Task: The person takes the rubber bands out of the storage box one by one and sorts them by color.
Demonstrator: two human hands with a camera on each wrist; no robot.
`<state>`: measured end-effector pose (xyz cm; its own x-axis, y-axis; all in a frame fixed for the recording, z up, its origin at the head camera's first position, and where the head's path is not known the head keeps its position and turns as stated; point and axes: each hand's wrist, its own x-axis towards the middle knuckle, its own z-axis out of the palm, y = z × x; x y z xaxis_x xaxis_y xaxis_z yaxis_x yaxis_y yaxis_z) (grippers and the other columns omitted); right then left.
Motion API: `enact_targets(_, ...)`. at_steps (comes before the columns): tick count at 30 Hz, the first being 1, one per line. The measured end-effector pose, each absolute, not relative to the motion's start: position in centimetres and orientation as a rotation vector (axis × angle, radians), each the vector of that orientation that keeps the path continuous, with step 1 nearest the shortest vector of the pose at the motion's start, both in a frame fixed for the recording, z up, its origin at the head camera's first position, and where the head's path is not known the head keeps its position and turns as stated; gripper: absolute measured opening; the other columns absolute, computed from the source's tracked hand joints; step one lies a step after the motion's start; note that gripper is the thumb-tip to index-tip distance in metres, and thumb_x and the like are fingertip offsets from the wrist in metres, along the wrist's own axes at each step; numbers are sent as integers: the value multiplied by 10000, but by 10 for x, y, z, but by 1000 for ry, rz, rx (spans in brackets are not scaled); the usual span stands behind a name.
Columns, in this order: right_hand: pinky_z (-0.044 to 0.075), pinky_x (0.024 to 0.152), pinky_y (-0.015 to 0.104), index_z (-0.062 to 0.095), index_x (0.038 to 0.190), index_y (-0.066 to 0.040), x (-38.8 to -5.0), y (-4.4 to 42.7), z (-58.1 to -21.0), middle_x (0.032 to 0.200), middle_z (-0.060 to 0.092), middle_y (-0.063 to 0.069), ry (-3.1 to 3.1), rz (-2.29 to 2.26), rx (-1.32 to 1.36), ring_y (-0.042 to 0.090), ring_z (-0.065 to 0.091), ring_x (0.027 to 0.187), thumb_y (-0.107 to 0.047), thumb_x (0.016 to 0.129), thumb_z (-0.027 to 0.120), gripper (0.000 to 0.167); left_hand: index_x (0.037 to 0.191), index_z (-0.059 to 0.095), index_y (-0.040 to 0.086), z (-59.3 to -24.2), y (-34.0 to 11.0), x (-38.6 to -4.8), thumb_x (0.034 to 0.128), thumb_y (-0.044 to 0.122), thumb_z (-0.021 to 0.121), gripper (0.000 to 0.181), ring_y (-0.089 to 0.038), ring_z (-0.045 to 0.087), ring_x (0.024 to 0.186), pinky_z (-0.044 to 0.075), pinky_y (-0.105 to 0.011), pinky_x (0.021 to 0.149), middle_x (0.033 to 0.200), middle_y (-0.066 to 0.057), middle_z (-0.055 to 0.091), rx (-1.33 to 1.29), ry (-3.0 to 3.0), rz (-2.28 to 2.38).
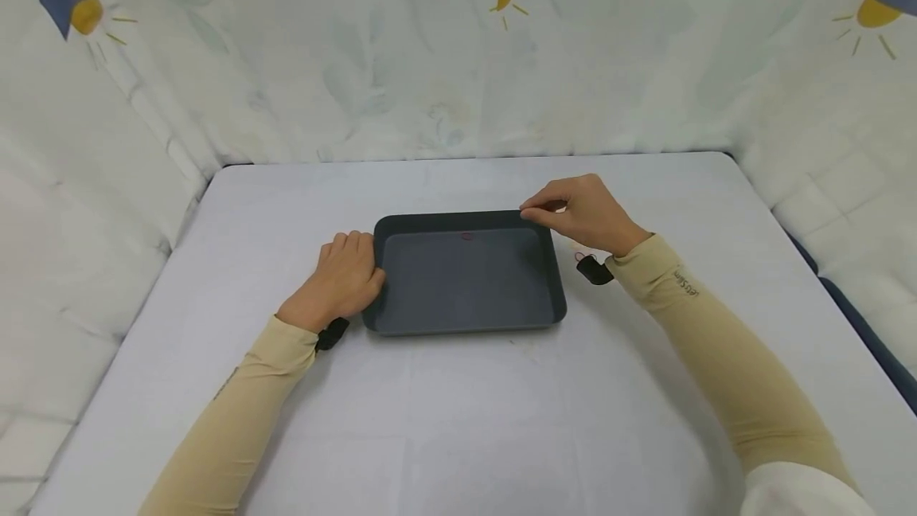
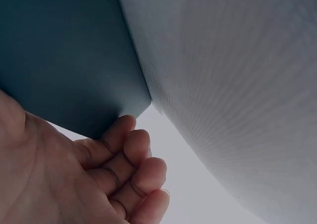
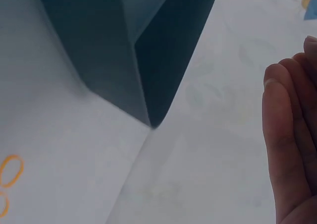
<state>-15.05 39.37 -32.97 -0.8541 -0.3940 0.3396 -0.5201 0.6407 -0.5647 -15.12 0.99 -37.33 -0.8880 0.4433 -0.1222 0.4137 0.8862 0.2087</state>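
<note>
A dark grey rectangular baking tray [image 1: 466, 285] sits on the white-covered table. My left hand [image 1: 341, 277] grips its left edge, the thumb over the rim. In the left wrist view the curled fingers [image 2: 133, 149] lie against the tray's outer wall [image 2: 64, 50]. My right hand [image 1: 583, 209] is by the tray's far right corner, thumb and fingertips brought together. The right wrist view shows its fingers [image 3: 280, 120] apart from the tray wall [image 3: 94, 40]; whether anything small is between the tips is hidden. A small red loop [image 1: 467, 236] lies inside the tray.
Orange loops [image 3: 11, 170] lie on the table right of the tray. A red loop [image 1: 579, 256] shows beside the black wrist camera [image 1: 595, 270]. Patterned white curtains [image 1: 444, 62] hang behind and on both sides of the table [image 1: 487, 420].
</note>
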Motion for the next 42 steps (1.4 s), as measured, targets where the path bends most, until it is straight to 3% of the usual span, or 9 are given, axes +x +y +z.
enact_targets(8, 587, 787, 324, 828, 1030, -116, -156, 371, -329, 952, 809, 8, -2709, 958, 874, 129, 728, 825, -171, 921, 786, 130, 1204, 455, -72, -373, 15, -150, 1012, 188, 397, 329, -381, 402, 1057, 335, -515, 927, 1091, -194, 474, 648, 2887, 254)
enact_targets(16, 566, 738, 310, 823, 1054, -107, -162, 353, -326, 991, 803, 22, -2776, 877, 967, 143, 728, 823, -208, 941, 765, 162, 1185, 466, -62, -371, 21, -146, 1007, 186, 408, 311, -372, 412, 1042, 342, -508, 919, 1067, -184, 482, 648, 2906, 262)
enact_targets(42, 601, 882, 374, 766, 1189, -33, -170, 320, -340, 1128, 789, 121, -3089, 526, 1073, 238, 756, 1015, -78, 958, 713, 241, 1169, 469, -55, -367, 27, -135, 1014, 181, 403, 290, -351, 397, 1014, 348, -516, 938, 1052, -174, 474, 668, 2902, 268)
